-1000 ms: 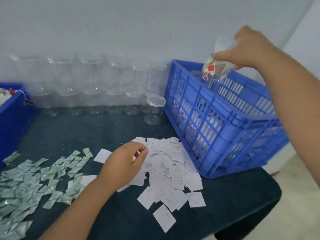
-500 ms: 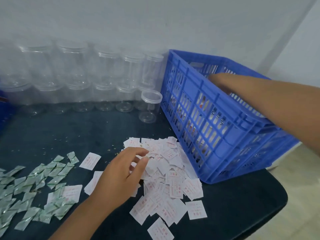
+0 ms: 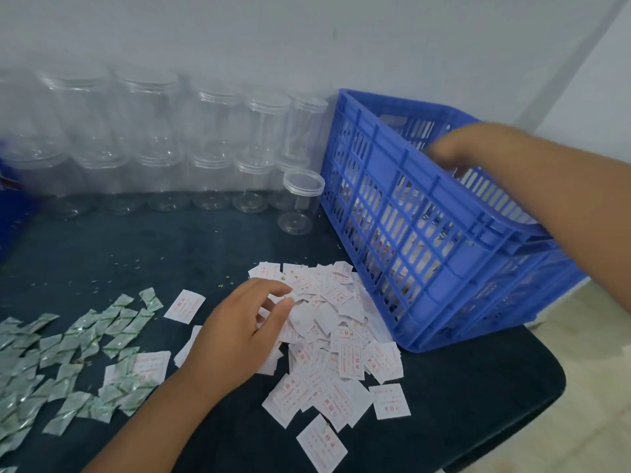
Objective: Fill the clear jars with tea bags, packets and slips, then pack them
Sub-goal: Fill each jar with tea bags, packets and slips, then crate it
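Note:
My left hand (image 3: 239, 329) lies on a pile of white paper slips (image 3: 341, 339) with red print, fingers spread and the tips touching the slips. Blurred by motion, my right hand (image 3: 457, 148) hovers over the open top of the blue slatted crate (image 3: 426, 268) with its fingers pointing down and nothing visible in it. Filled jars (image 3: 386, 240) show dimly through the crate's slats. Small green-and-silver packets (image 3: 68, 353) are scattered at the left. Empty clear jars (image 3: 218, 131) stand stacked in two rows along the wall.
One lidded clear jar (image 3: 300, 203) stands alone in front of the row, beside the crate. A second blue bin (image 3: 10, 206) shows at the left edge. The dark table (image 3: 136, 254) carries tiny tea crumbs. Its right front corner ends just past the crate.
My right hand carried a filled jar down into the crate and now rises without it. The left hand uncurled its fingers over the slips. The view shifted right.

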`<state>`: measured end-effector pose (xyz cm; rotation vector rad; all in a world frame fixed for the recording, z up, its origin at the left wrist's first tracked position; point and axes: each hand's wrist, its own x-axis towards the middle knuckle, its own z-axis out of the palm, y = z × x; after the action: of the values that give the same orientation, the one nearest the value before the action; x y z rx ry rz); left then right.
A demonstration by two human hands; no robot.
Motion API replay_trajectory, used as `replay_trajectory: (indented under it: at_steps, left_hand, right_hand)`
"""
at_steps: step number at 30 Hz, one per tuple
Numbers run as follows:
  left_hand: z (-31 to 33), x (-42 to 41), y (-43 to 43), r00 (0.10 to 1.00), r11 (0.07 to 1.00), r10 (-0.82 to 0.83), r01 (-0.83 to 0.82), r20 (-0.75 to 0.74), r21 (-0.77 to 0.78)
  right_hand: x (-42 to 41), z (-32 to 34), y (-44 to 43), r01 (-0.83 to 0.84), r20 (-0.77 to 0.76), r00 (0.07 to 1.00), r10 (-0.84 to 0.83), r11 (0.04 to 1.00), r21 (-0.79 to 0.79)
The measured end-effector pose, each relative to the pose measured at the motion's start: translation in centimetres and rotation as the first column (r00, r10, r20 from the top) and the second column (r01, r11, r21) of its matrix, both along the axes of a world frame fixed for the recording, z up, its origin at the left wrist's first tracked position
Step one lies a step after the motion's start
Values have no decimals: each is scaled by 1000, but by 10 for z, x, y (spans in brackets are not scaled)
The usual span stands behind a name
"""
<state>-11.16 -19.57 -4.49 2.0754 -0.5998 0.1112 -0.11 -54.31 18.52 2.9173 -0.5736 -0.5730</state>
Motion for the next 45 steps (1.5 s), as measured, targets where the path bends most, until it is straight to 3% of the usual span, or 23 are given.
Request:
replay_trajectory:
  at_steps: [1, 4, 7, 10, 14, 18, 21, 23, 26, 29, 33, 38, 42, 45]
  left_hand:
    - [0, 1, 1, 1000, 1000, 5, -5, 6, 1]
    - [0, 4, 5, 999, 999, 36, -36, 19, 9]
    - [4, 6, 9, 996, 997, 76, -77, 39, 20]
    - [10, 7, 16, 991, 992, 123, -123, 53, 9]
    - [14, 11, 34, 973, 974, 227, -227, 40, -2]
    - [16, 13, 61, 949, 948, 314, -313, 5, -55]
    - [15, 16, 71, 920, 920, 392, -392, -14, -27]
    - [10, 20, 74, 901, 901, 433, -433, -5, 5]
    - [4, 25, 76, 877, 877, 480, -479, 3, 32]
    - [0, 28, 77, 866, 864, 500, -500, 20, 64]
    - [-3, 31, 80, 852, 851, 522, -523, 25, 58]
    - [-4, 32, 81, 848, 846, 530, -530, 24, 58]
    - [-1, 33, 85, 842, 842, 539, -538, -11, 39]
    - [6, 32, 85, 840, 840, 543, -543, -18, -9]
  right_hand:
    - [-5, 13, 4, -96, 49, 994, 99, 994, -57]
    - [-24, 62, 30, -181, 289, 931, 225, 968, -171]
    - [-56, 82, 65, -280, 554, 743, 376, 926, -253]
    - [-99, 64, 124, -513, 726, 563, 396, 856, -69]
    - [-123, -20, 196, -668, 848, 518, 115, 674, 316]
    - [-118, -135, 261, -542, 667, 684, -295, 406, 736]
    - [-104, -204, 286, -411, 538, 739, -406, 361, 837]
    - [-80, -229, 282, -337, 450, 706, -547, 299, 893]
    - [-28, -225, 254, -232, 231, 517, -824, 125, 965]
    - [27, -211, 213, -192, 250, 379, -891, 188, 963]
    - [73, -217, 179, -74, 303, 372, -877, 298, 952]
    - [89, -221, 165, 15, 347, 468, -813, 400, 916]
    - [61, -205, 174, -214, 426, 466, -775, 368, 905]
    - [14, -175, 196, -313, 444, 585, -678, 316, 896]
